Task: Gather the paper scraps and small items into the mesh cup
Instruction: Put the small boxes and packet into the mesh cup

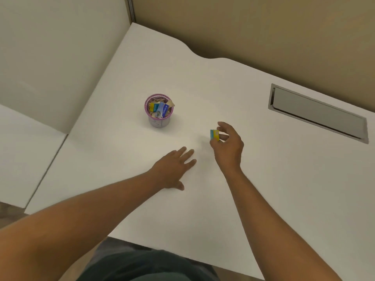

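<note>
A purple mesh cup (158,120) stands upright near the middle of the white table (203,88), filled with tan paper scraps and blue and yellow items. My right hand (228,145) is to the right of the cup and nearer to me, pinching a small blue and yellow item (214,135) between thumb and fingertips just above the table. My left hand (175,168) lies flat on the table with its fingers spread, palm down, holding nothing, below and right of the cup.
A grey metal cable flap (316,112) is set into the table at the right. White partition panels rise on the left, and a tan wall runs behind the table's wavy far edge.
</note>
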{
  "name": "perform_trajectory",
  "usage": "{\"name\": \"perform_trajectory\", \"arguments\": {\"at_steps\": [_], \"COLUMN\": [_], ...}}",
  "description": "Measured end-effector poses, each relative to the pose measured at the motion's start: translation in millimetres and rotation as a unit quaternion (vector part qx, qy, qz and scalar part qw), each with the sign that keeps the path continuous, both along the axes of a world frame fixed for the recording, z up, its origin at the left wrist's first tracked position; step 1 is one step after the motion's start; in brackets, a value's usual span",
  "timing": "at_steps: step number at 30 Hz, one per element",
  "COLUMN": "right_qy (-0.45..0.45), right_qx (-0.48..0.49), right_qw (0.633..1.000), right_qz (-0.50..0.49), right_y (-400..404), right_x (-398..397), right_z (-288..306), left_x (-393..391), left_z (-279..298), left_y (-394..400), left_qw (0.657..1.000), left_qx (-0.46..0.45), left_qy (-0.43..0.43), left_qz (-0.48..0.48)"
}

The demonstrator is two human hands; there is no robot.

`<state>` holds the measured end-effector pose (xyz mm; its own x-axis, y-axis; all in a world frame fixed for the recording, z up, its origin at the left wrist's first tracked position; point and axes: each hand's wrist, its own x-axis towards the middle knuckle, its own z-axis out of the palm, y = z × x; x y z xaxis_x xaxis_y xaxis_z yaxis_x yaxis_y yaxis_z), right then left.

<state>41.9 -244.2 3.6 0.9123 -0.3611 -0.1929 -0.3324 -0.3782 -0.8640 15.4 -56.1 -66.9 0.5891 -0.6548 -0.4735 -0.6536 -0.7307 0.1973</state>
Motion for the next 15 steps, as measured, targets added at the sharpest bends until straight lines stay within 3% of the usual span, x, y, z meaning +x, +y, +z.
{"name": "perform_trajectory", "arguments": {"at_steps": [5,9,15], "right_qy": [-0.087,-0.113,-0.097], "right_qx": [-0.003,-0.114,-0.241], "right_qw": [0.989,0.962,0.925], "right_qz": [0.117,0.223,0.278], "right_y": [87,118,126], "right_x": [55,90,120], "right_z": [33,36,15], "left_x": [-1,-2,-2], "left_z": [2,0,-11], "left_y": [-2,0,2], "left_qw": [1.000,1.000,0.999], "left_qx": [0.008,-0.003,-0.032], "left_qy": [0.011,0.002,0.017], "left_qz": [0.006,0.007,0.030]}}
